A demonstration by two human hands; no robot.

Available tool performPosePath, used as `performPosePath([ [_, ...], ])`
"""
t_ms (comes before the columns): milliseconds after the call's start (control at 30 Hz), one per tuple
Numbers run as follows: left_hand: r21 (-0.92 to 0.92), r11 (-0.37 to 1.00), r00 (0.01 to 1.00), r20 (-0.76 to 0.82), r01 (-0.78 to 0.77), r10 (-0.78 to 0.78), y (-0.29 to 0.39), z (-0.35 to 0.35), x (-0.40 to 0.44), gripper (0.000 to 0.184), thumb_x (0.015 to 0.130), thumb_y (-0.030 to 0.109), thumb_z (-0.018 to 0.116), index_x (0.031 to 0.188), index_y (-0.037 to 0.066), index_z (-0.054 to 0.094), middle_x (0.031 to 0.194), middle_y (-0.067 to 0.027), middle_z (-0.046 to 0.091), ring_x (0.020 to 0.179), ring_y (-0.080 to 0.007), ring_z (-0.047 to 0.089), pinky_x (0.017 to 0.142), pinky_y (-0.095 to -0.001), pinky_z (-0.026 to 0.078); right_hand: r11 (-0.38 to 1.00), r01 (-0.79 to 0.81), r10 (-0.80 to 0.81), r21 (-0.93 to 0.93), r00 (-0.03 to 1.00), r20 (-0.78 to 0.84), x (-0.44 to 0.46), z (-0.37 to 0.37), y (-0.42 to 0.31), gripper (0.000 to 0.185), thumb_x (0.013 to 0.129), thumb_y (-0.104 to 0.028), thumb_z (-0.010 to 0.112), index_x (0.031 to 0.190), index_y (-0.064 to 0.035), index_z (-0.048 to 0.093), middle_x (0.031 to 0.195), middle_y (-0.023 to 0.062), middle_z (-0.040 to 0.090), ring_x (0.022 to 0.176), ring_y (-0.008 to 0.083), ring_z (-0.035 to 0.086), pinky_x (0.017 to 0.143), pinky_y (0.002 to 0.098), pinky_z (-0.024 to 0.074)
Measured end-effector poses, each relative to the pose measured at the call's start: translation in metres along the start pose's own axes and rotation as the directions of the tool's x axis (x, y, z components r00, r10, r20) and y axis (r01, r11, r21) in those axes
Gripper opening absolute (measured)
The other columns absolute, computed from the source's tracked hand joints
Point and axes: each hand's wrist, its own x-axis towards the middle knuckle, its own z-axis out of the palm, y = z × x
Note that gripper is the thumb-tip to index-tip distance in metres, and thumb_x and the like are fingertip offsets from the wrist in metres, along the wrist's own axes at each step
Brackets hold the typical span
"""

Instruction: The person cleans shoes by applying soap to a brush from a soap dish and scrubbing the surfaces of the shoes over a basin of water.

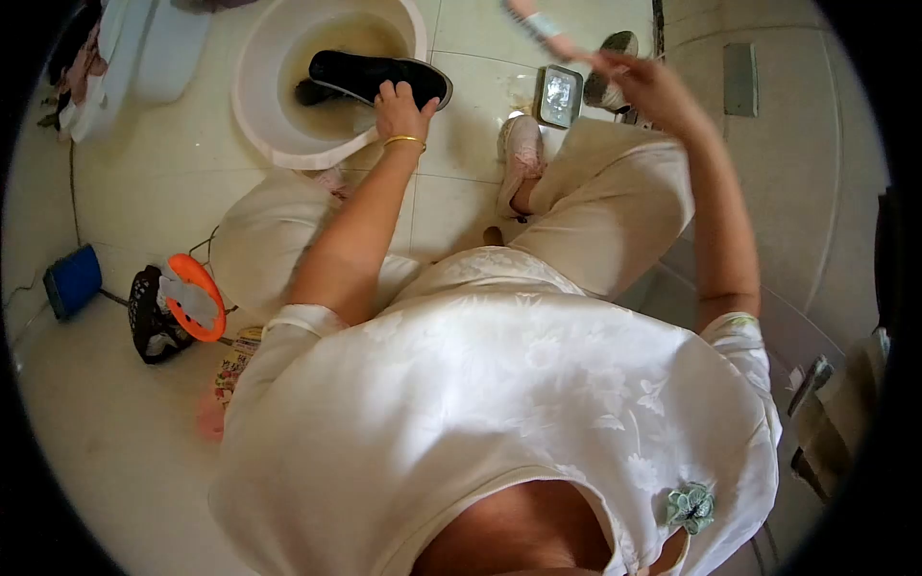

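A black shoe (360,73) with a pale sole edge lies tilted over the inside of a white basin (252,110). My left hand (401,113), a gold bangle at its wrist, grips the shoe by its right end. Under that shoe, another dark item (313,93) shows in the murky water (355,35); its kind is hard to make out. To the right, my right hand (653,94) is closed around the pinkish handle of a scrub brush (543,31), held up apart from the shoe and blurred by motion.
On the wet tiles between basin and right hand sits a small dark-rimmed dish (560,96), beside a dark shoe (615,72). My pink-shod foot (521,149) is close by. At left are a blue box (72,281) and an orange-rimmed item (197,298).
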Motion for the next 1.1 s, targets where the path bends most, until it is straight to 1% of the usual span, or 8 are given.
performPosePath([
  [67,-0.004,1.0,0.999,0.046,-0.005,0.006,0.0,-0.005,0.0,0.046,0.066,0.038,0.074,0.089,0.003,0.054,0.098,-0.0178,0.048,0.089,-0.0371,0.05,0.078,-0.044,0.043,0.995,-0.053,0.06,-0.082,0.994,0.094,-0.011,0.05,-0.018,0.036,0.09,-0.024,0.052,0.122,-0.0058,0.052,0.09,0.0064,0.062,0.075,0.0115,0.054,0.068,0.0269,0.0458],
  [133,-0.022,1.0,0.997,0.076,-0.011,0.012,-0.002,-0.008,0.001,0.046,0.067,0.038,0.073,0.09,0.003,0.054,0.099,-0.0181,0.048,0.089,-0.0372,0.05,0.078,-0.0438,0.043,0.971,-0.126,0.11,0.201,0.99,0.093,-0.026,0.107,-0.013,0.036,0.088,-0.023,0.056,0.118,-0.0042,0.054,0.089,0.0129,0.064,0.069,0.0155,0.058,0.065,0.0312,0.0473],
  [200,-0.05,0.999,0.996,0.092,-0.013,0.018,-0.006,-0.008,0.002,0.047,0.067,0.038,0.073,0.09,0.003,0.054,0.099,-0.0184,0.048,0.089,-0.0373,0.05,0.078,-0.0436,0.043,0.967,-0.047,0.055,0.251,0.998,-0.027,-0.033,0.159,0.012,0.034,0.086,-0.018,0.055,0.117,-0.0028,0.054,0.097,0.0196,0.063,0.086,0.0259,0.063,0.072,0.034,0.0482],
  [300,-0.058,0.998,0.995,0.096,-0.022,0.027,-0.007,-0.008,0.003,0.047,0.067,0.038,0.073,0.091,0.002,0.054,0.1,-0.0184,0.047,0.091,-0.0371,0.049,0.079,-0.0433,0.042,0.991,-0.013,0.024,0.136,0.997,-0.078,-0.044,0.199,0.023,0.034,0.09,-0.016,0.051,0.121,-0.0006,0.05,0.098,0.0112,0.063,0.078,0.0129,0.058,0.071,0.0271,0.0469],
  [533,0.013,0.994,0.99,0.087,-0.111,0.11,-0.008,-0.005,0.0,0.046,0.063,0.033,0.076,0.088,0.003,0.052,0.098,-0.0151,0.047,0.089,-0.0335,0.049,0.079,-0.0398,0.043,0.998,0.049,-0.054,-0.046,0.991,-0.123,-0.025,0.196,-0.003,0.032,0.087,-0.02,0.051,0.114,-0.0028,0.055,0.091,0.0258,0.059,0.085,0.0368,0.06,0.072,0.0366,0.0478],
  [633,0.025,0.993,0.984,0.134,-0.119,0.115,-0.007,-0.008,0.003,0.046,0.063,0.033,0.076,0.089,0.003,0.052,0.099,-0.0152,0.047,0.09,-0.0342,0.049,0.079,-0.0405,0.043,0.982,0.115,-0.137,-0.15,0.98,-0.142,0.013,0.204,0.004,0.029,0.086,-0.022,0.05,0.112,-0.0105,0.059,0.082,0.0248,0.061,0.073,0.039,0.06,0.064,0.0453,0.0457],
  [933,-0.017,0.992,0.973,0.197,-0.122,0.123,-0.007,-0.017,0.006,0.048,0.062,0.03,0.078,0.09,0.002,0.05,0.099,-0.0159,0.047,0.092,-0.0351,0.05,0.077,-0.0409,0.044,0.982,0.181,-0.186,-0.048,0.972,-0.144,0.007,0.209,0.004,0.032,0.085,-0.02,0.051,0.115,-0.0086,0.056,0.079,0.0234,0.061,0.069,0.0398,0.058,0.063,0.0468,0.0457],
  [1100,-0.058,0.995,0.967,0.235,-0.083,0.095,-0.009,-0.015,0.011,0.049,0.062,0.03,0.078,0.091,0.002,0.049,0.101,-0.016,0.046,0.093,-0.0356,0.05,0.078,-0.0414,0.043,0.991,0.133,-0.127,0.021,0.975,-0.184,-0.027,0.216,0.022,0.03,0.086,-0.016,0.055,0.114,-0.006,0.057,0.077,0.0249,0.059,0.063,0.0343,0.057,0.058,0.0379,0.0451],
])
